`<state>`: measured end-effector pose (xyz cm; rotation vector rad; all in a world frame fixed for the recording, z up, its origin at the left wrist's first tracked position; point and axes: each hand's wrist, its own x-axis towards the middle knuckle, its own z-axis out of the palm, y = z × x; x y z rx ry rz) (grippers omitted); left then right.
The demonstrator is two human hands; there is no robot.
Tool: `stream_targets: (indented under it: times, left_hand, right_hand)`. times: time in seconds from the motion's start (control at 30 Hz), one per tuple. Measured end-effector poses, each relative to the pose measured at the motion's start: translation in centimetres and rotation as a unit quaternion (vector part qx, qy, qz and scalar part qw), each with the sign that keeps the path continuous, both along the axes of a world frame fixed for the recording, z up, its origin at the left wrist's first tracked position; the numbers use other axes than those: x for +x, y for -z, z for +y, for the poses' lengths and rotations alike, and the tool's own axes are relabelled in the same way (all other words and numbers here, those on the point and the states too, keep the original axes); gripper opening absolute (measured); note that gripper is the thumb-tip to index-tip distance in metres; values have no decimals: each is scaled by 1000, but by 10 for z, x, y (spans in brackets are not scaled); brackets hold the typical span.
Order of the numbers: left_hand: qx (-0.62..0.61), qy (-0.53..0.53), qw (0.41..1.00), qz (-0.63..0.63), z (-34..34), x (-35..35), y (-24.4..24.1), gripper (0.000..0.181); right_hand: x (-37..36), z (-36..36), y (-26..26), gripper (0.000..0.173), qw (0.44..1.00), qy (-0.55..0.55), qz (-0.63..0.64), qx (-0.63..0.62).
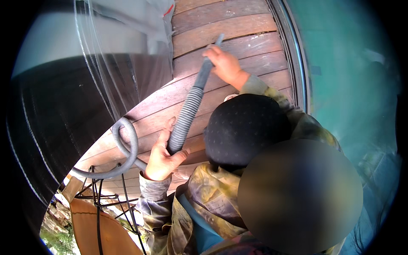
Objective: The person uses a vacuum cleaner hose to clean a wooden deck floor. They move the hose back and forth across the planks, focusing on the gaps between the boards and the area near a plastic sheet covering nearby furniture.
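Note:
A grey corrugated hose runs at a slant between my two hands, above a floor of wooden boards. My left hand cradles its lower part, with the thumb on one side and the fingers along the other. Farther up, my right hand grips the smooth grey cuff at the hose's end. A narrow grey tip sticks out beyond my right fingers, slightly blurred. Left of my left hand, a thinner grey hose makes a loop.
Clear plastic sheeting hangs at the upper left over a dark surface. A metal track borders the boards on the right. A black rod frame and brown panel stand lower left. A dark rounded form partly hides a pale round object.

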<state>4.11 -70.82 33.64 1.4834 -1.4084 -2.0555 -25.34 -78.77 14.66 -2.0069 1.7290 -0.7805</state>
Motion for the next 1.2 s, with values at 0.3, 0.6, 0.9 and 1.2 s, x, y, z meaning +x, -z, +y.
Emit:
stream_targets:
  times: [0.3, 0.6, 0.9, 1.2]
  left_hand:
    - [46, 164, 985, 9, -14, 16, 14, 64]
    - [-372, 102, 916, -111, -33, -24, -75, 65]
    - [-402, 142, 903, -49, -31, -55, -103, 78]
    - [-444, 125, 886, -40, -25, -63, -93, 74]
  right_hand:
    - [-128, 28, 43, 36, 962, 250, 43, -98]
    - [-114, -6, 11, 40, 943, 316, -86, -59]
    - [-151, -7, 3, 34, 894, 401, -75, 187]
    - [-133, -1, -1, 24, 903, 289, -317, 17]
